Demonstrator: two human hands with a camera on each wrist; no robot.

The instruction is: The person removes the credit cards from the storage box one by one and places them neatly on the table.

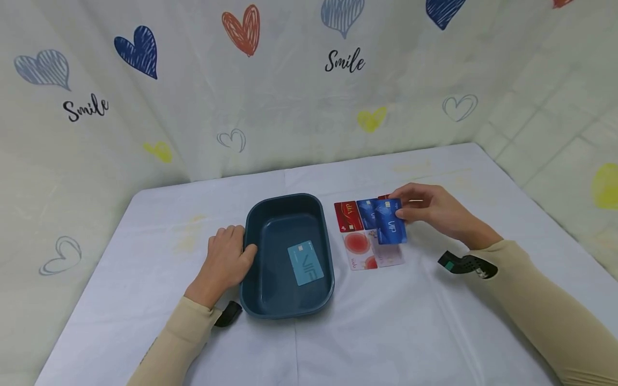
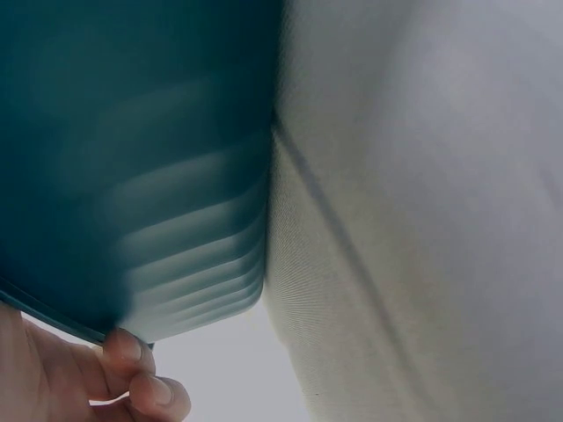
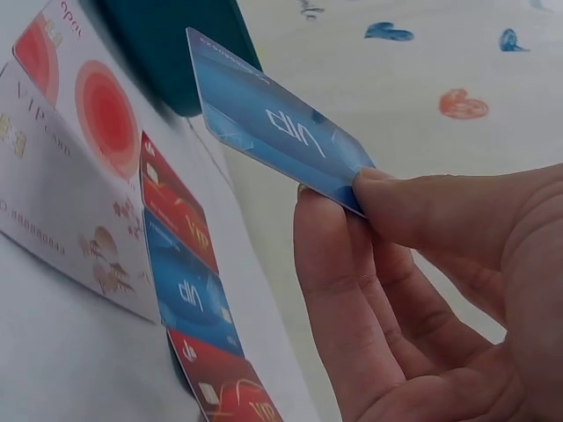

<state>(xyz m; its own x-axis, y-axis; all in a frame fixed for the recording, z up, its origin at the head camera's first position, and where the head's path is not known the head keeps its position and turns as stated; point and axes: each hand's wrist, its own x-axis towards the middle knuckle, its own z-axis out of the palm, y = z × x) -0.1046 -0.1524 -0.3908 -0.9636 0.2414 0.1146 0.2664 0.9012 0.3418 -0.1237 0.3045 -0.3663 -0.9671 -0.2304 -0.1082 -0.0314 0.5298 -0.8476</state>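
My right hand (image 1: pixel 436 208) pinches a blue VIP card (image 1: pixel 390 225) between thumb and fingertips, raised over other cards; the right wrist view shows the same card (image 3: pixel 281 123) tilted. Below it on the cloth lie a red VIP card (image 1: pixel 348 216), another blue card (image 1: pixel 366 214) and a second red card (image 3: pixel 220 382). In front of these are a white card with red circles (image 1: pixel 358 246) and a pale floral card (image 1: pixel 390 256). My left hand (image 1: pixel 224 260) grips the left rim of a dark teal plastic basin (image 1: pixel 272 292), thumb over the rim. Inside the basin lies a light blue VIP card (image 1: pixel 306 262).
A white cloth (image 1: pixel 386 327) covers the table. Behind it hangs a pale curtain (image 1: pixel 289 107) printed with hearts and "Smile". Each sleeve carries a black wrist device, one (image 1: pixel 468 265) at the right and one (image 1: pixel 228 314) at the left.
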